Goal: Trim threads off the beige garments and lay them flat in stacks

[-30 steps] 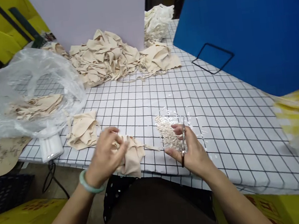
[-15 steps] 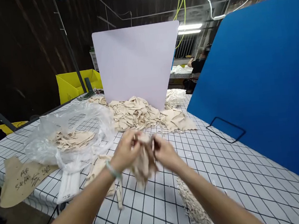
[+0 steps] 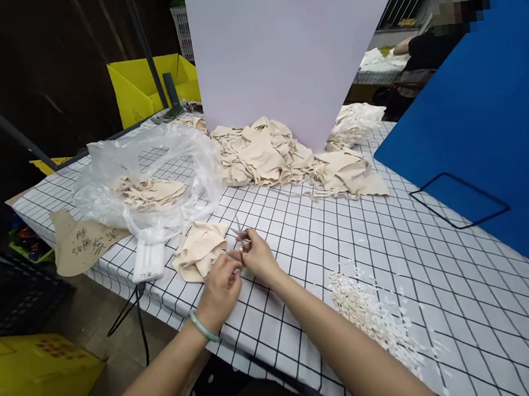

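My right hand (image 3: pixel 257 258) is closed around a small pair of scissors (image 3: pixel 237 227), whose thin grey blades point away from me. Close beside it, touching or nearly so, is my left hand (image 3: pixel 220 288), with a pale green bangle (image 3: pixel 203 328) on the wrist. Its fingers are pinched together, and what is between them is hidden. Several beige cloth pieces (image 3: pixel 198 246) lie in a loose stack on the checked table (image 3: pixel 301 320), just beyond my left fingers.
A clear plastic bag (image 3: pixel 96 178) with beige cloth (image 3: pixel 155 194) lies left, behind a white power bank (image 3: pixel 149 260) and a marked brown pattern piece (image 3: pixel 84 242). A large cloth heap (image 3: pixel 264 154) sits farther back. Small scraps (image 3: pixel 371 313) are at right, near a blue panel (image 3: pixel 499 135).
Both hands have come down and left from holding crumpled beige cloth in the air. Beige cloth now lies by the left hand. My view has tipped downward.
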The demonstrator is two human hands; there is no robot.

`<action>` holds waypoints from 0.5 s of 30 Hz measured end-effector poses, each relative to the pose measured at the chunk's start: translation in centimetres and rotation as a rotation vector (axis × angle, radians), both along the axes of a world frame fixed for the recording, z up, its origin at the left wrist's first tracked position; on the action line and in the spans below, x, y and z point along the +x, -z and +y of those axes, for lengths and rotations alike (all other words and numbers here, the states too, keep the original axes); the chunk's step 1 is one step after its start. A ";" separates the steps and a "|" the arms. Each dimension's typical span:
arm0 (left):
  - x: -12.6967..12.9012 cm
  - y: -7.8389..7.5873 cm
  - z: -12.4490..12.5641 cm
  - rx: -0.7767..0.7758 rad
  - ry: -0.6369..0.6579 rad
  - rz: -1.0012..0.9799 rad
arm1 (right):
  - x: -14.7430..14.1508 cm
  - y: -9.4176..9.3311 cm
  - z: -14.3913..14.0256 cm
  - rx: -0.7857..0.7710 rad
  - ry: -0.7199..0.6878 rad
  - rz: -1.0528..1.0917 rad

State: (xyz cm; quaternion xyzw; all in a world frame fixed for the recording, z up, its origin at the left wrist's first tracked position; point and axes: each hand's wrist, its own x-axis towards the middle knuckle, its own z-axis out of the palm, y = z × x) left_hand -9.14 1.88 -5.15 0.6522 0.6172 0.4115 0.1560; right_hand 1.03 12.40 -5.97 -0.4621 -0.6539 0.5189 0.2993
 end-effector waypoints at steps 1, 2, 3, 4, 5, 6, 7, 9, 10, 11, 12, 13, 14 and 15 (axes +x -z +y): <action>-1.0 -0.6 0.1 0.025 -0.044 0.016 | -1.4 -0.1 0.0 0.010 -0.001 -0.005; -1.9 -1.2 0.2 0.039 -0.088 0.023 | -2.5 -0.3 0.2 0.020 0.004 -0.012; -2.6 -1.7 0.3 0.039 -0.125 0.016 | -3.1 -0.7 0.5 0.027 0.012 -0.017; -3.1 -2.1 0.2 0.021 -0.147 -0.006 | -3.3 -1.0 0.6 0.027 0.016 -0.020; -3.2 -2.4 0.0 -0.017 -0.152 -0.046 | -3.0 -1.4 0.6 0.020 0.017 -0.018; -3.1 -2.6 -0.3 -0.068 -0.140 -0.102 | -2.3 -1.8 0.4 0.008 0.012 -0.013; -2.8 -2.6 -0.5 -0.125 -0.108 -0.175 | -1.2 -2.1 -0.2 -0.009 0.005 -0.007; -1.4 -2.6 -0.9 -0.238 -0.014 -0.373 | 1.5 -2.7 -2.3 -0.021 0.005 0.017; -0.5 -2.7 -1.0 -0.282 0.034 -0.488 | 3.0 -3.0 -3.6 -0.003 0.006 0.036; 0.4 -2.8 -0.9 -0.310 0.070 -0.611 | 4.4 -3.3 -5.1 0.027 -0.004 0.057; 1.4 -3.1 -0.8 -0.323 0.091 -0.737 | 5.7 -3.7 -6.5 0.060 -0.026 0.081; 2.2 -3.4 -0.6 -0.331 0.100 -0.863 | 7.0 -4.0 -7.8 0.087 -0.048 0.109; 3.0 -3.9 -0.4 -0.344 0.107 -0.983 | 8.0 -4.4 -8.8 0.101 -0.051 0.140; 3.7 -4.4 -0.3 -0.367 0.125 -1.087 | 9.0 -4.7 -9.5 0.106 -0.018 0.173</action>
